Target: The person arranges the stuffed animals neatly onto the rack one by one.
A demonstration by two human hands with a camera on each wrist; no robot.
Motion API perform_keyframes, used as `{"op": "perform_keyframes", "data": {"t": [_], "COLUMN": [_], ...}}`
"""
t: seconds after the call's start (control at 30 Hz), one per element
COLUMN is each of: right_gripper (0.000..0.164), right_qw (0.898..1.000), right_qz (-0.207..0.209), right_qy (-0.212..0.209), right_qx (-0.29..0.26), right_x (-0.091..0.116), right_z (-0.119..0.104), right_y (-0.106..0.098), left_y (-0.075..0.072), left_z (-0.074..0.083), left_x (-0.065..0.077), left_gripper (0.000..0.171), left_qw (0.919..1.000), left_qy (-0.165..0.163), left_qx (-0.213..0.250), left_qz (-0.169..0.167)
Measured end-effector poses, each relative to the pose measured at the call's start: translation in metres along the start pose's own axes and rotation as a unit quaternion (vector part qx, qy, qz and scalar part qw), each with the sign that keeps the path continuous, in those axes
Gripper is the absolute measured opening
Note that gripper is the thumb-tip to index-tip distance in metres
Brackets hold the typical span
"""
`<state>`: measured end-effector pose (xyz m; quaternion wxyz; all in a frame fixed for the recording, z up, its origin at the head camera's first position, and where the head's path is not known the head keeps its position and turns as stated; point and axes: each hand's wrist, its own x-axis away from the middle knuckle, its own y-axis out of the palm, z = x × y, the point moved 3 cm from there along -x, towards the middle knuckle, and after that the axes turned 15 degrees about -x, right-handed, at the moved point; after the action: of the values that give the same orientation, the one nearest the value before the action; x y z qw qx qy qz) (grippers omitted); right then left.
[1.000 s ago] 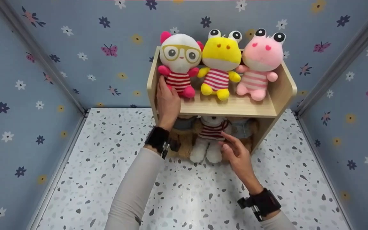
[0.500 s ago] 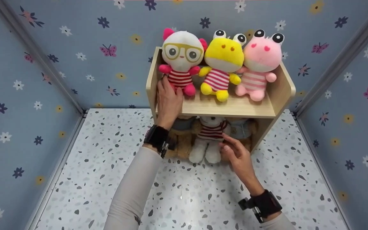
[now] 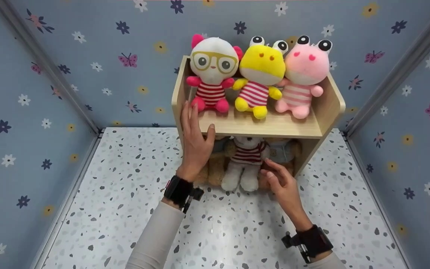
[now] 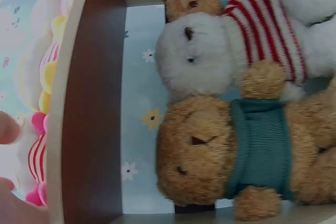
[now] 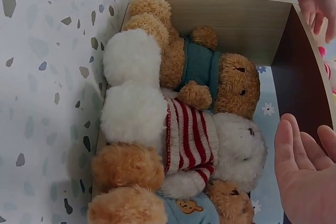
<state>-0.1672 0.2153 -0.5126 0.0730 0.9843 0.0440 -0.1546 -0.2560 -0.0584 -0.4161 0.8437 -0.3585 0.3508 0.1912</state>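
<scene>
On the upper board of a wooden shelf [image 3: 267, 126] sit three plush toys: a pink-and-white panda with glasses [image 3: 211, 93], a yellow frog [image 3: 262, 59] and a pink frog [image 3: 307, 63]. My left hand [image 3: 197, 147] is at the shelf's left front edge, fingers straight, fingertips just below the panda's foot. Its thumb stands apart, and nothing is in its grasp. In front of the lower compartment, my right hand [image 3: 286, 188] holds nothing, its fingers relaxed near a white bear in a striped sweater [image 5: 189, 135].
Beside the white bear in the lower compartment are a brown bear in a teal sweater [image 4: 262, 145] and a bear in light blue [image 5: 184, 211]. The speckled floor [image 3: 133, 179] spreads around the shelf. Flowered walls [image 3: 88, 52] rise behind it and at both sides.
My left hand has let go of the panda and drawn back toward the front edge. The panda has shifted slightly right, and the yellow frog leans right against the pink one.
</scene>
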Motion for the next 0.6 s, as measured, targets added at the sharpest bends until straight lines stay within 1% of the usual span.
{"op": "perform_keyframes", "data": {"t": [0.07,0.1,0.2,0.33,0.4,0.47,0.6], "right_gripper": [0.040,0.040,0.041,0.040,0.040,0.039,0.038], "right_qw": [1.000,1.000,1.000,1.000,1.000,1.000,0.999], "right_qz": [0.002,0.004,0.011,0.016,0.019,0.023,0.033], "right_qy": [0.006,0.010,0.021,0.023,0.018,0.012,-0.003], "right_qx": [-0.004,-0.004,-0.010,-0.013,-0.012,-0.011,0.013], "right_x": [0.001,0.002,0.004,0.005,0.006,0.006,0.008], "right_z": [0.000,0.001,0.001,0.002,0.003,0.003,0.005], "right_y": [-0.001,-0.002,-0.005,-0.010,-0.012,-0.015,-0.022], "left_y": [-0.002,-0.003,-0.005,-0.009,-0.011,-0.013,-0.018], "left_z": [-0.002,-0.003,-0.007,-0.016,-0.023,-0.030,-0.047], "left_x": [0.011,0.017,0.035,0.058,0.068,0.077,0.096], "left_gripper": [0.067,0.068,0.070,0.069,0.069,0.069,0.067], "left_qw": [0.9990,0.9981,0.9951,0.9908,0.9893,0.9892,0.9913], "left_qy": [0.032,0.047,0.078,0.114,0.126,0.131,0.123], "left_qx": [0.016,0.026,0.050,0.067,0.069,0.064,0.046], "left_qz": [0.025,0.030,0.032,0.026,0.022,0.015,-0.004]}}
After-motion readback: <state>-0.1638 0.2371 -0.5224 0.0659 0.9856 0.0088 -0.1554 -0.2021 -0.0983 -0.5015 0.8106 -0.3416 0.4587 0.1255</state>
